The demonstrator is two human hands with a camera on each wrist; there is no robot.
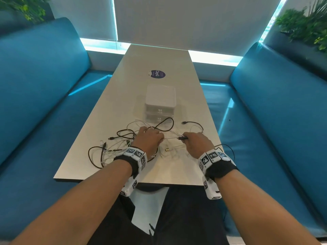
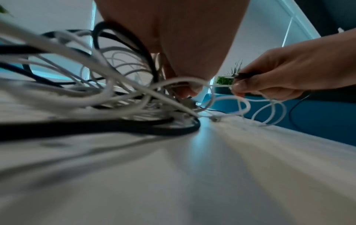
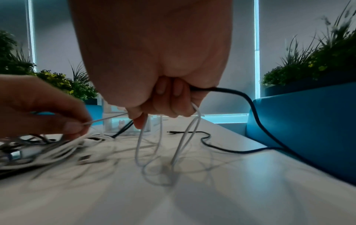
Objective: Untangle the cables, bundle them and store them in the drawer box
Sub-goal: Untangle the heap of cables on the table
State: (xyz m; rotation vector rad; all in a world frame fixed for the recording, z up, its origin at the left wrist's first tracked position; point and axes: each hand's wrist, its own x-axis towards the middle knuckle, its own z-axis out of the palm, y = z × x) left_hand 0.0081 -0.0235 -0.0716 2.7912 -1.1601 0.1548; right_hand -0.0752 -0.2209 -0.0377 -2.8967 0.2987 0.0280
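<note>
On the left of the table (image 1: 123, 71) lies the tangle (image 1: 113, 147), black and white cables looped through each other, and it spreads under both your hands. These are light, limp cords; they will not hold a shape and they drag their neighbours along when pulled, so I judge slow, short pulls safer than a yank.

Your left hand (image 1: 148, 138) pinches a white cable (image 1: 170, 138) between thumb and fingertip, just above the heap. That strand runs taut across to your right hand (image 1: 196, 144), whose fingers are curled round the same white cable and a black cable (image 3: 250, 106), with white loops hanging from the fist to the tabletop.

Take hold near a plug (image 1: 183, 138), since the stiff end gives grip and can be threaded back through loops; the smooth sheath probably slips.

The drawer box (image 1: 160, 101) stands beyond the cables, both drawers closed.
</note>
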